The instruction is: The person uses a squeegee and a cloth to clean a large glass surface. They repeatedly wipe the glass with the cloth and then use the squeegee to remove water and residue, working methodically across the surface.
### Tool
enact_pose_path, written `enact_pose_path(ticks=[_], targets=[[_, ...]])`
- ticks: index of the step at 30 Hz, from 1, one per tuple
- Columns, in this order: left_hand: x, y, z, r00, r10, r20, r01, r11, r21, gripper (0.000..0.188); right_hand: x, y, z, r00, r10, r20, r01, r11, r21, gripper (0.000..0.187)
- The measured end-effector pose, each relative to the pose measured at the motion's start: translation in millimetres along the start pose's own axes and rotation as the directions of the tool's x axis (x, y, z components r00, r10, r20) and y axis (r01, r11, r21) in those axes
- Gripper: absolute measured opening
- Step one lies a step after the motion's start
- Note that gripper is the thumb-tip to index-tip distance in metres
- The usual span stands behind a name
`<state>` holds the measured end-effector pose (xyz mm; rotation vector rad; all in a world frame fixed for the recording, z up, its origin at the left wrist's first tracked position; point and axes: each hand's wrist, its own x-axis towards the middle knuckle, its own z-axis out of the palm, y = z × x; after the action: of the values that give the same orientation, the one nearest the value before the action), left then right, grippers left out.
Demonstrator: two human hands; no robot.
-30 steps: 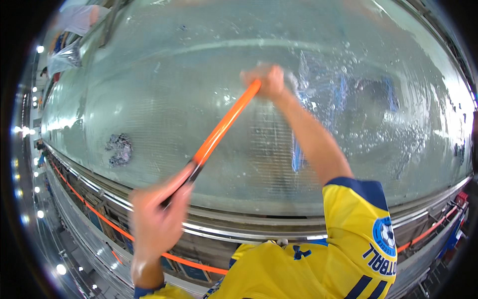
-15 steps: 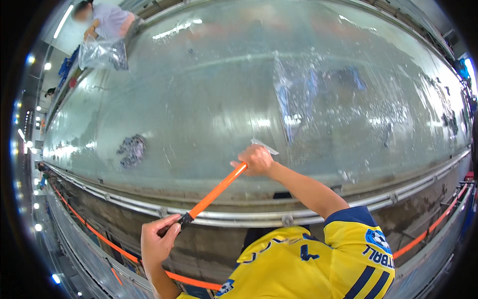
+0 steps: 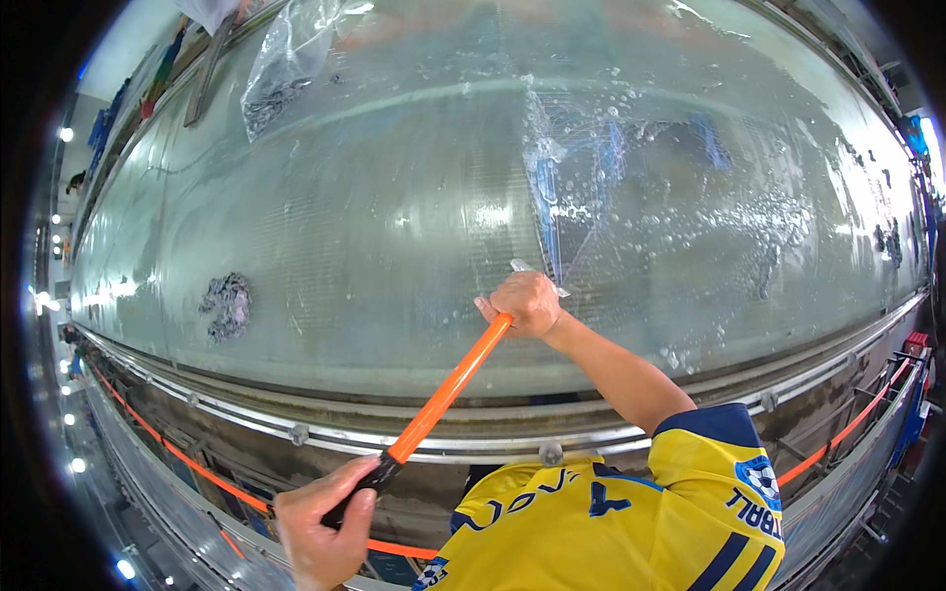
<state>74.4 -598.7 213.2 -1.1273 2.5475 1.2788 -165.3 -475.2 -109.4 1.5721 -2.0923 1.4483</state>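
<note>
My right hand (image 3: 527, 302) is closed around the far end of an orange-handled scraper (image 3: 448, 394), just behind its pale blade. My left hand (image 3: 330, 517) wraps the black grip at the handle's near end, so the tool slants from lower left to upper right. Beneath the blade lies a wide, wet, glassy sheet (image 3: 374, 236). The blade meets its surface at the edge of a bubbly, see-through patch (image 3: 650, 207) with bluish streaks. My right hand hides part of the blade.
A crumpled dark grey wad (image 3: 227, 307) lies on the sheet to the left. At the far left a clear plastic bag (image 3: 286, 74) hangs over it near another person's light sleeve (image 3: 210, 12). A metal rail (image 3: 335, 436) runs along the near edge, with orange bars (image 3: 177, 453) below.
The scraper blade has shifted right to the patch's edge. My left hand is lower and nearer. The co-worker's bag has moved right over the sheet, and the view has shifted somewhat.
</note>
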Motion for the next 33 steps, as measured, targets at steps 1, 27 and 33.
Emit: enact_pose_path(ticks=[1, 27, 33], targets=[[11.4, 2.9, -6.0, 0.998, 0.048, -0.045, -0.046, 0.998, 0.053, 0.027, 10.5, 4.9, 5.7, 1.000, 0.010, -0.005, -0.010, 1.000, 0.022, 0.045], [-5.7, -149.8, 0.2, 0.982, 0.004, 0.188, -0.015, 0.998, 0.058, 0.043, 39.2, 6.7, 70.2, 0.961, -0.078, 0.265, 0.116, 0.985, -0.129, 0.045], [-178.2, -227.7, -27.3, 0.918, -0.396, -0.023, 0.392, 0.915, -0.093, 0.044, 11.1, -152.4, 152.4, 0.803, -0.197, 0.562, 0.157, 0.980, 0.120, 0.022]])
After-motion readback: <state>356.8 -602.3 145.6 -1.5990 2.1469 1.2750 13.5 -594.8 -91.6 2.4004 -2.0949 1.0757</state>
